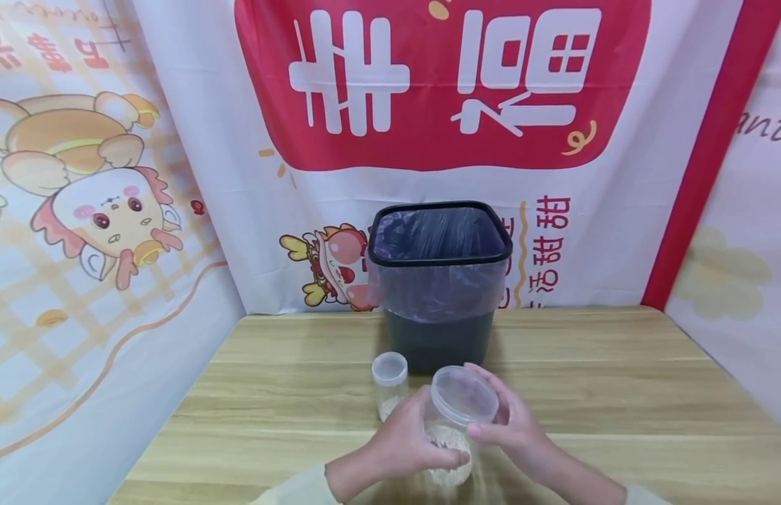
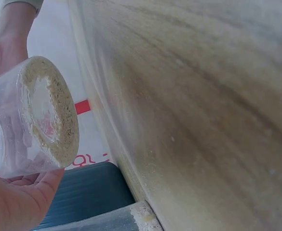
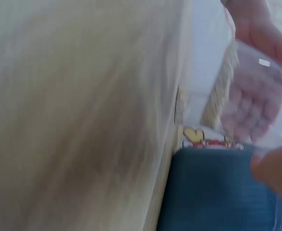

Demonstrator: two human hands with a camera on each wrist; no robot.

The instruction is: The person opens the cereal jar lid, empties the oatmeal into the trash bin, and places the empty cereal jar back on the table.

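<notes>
A clear plastic jar point(image 1: 450, 442) with pale beige flakes at its bottom is held up off the table between both hands. My left hand point(image 1: 399, 440) grips its side, fingers wrapped behind the wall and thumb across the front. Around the translucent lid point(image 1: 464, 394) on top curl the fingers and thumb of my right hand point(image 1: 521, 433). From the left wrist view, the jar's base point(image 2: 51, 113) shows flakes lying mostly round the edge. Just left of and behind it, a smaller lidded jar point(image 1: 390, 370) with similar flakes stands upright on the table.
Behind the jars, a dark bin point(image 1: 437, 344) with a clear plastic liner stands on the wooden table point(image 1: 289, 379). A printed cloth point(image 1: 422, 151) with red and white patterns hangs at the back, with more printed cloth point(image 1: 81, 231) along the left side.
</notes>
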